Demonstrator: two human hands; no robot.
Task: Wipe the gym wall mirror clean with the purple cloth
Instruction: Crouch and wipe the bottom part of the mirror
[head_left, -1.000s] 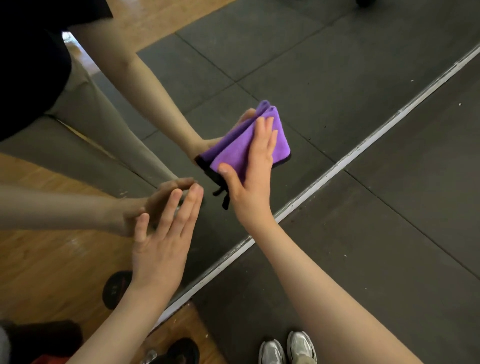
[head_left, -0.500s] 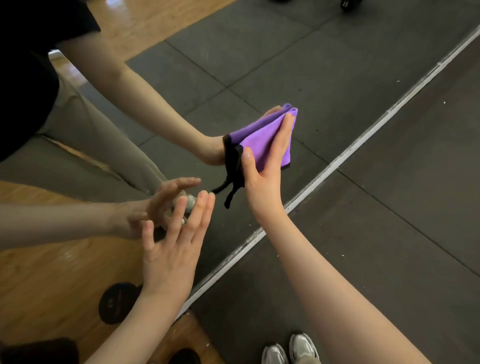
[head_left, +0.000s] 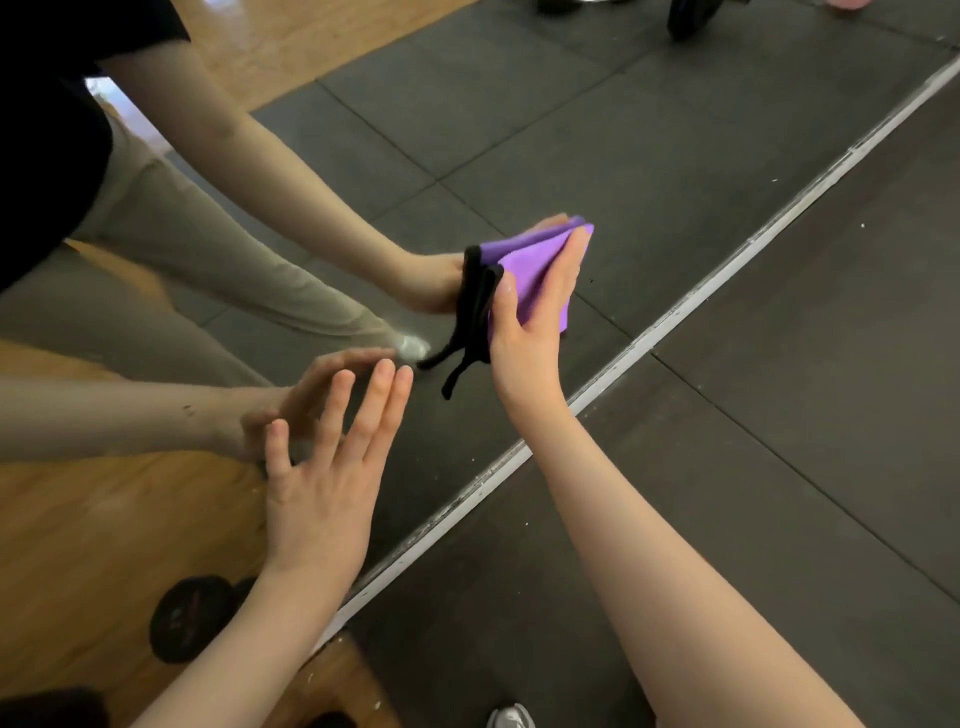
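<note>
One right hand pressing purple cloth, mirror

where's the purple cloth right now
In the head view the purple cloth is just right of centre, pressed flat against the mirror by the right hand, above the mirror's bottom frame strip.

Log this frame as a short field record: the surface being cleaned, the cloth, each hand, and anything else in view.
surface: wall mirror, metal strip along its base
cloth: folded purple cloth with black trim, flat against the glass
right hand: presses the cloth onto the mirror, fingers straight
left hand: open, fingertips at the glass, holds nothing
floor: dark rubber tiles
also seen: a shoe at the bottom edge
</note>
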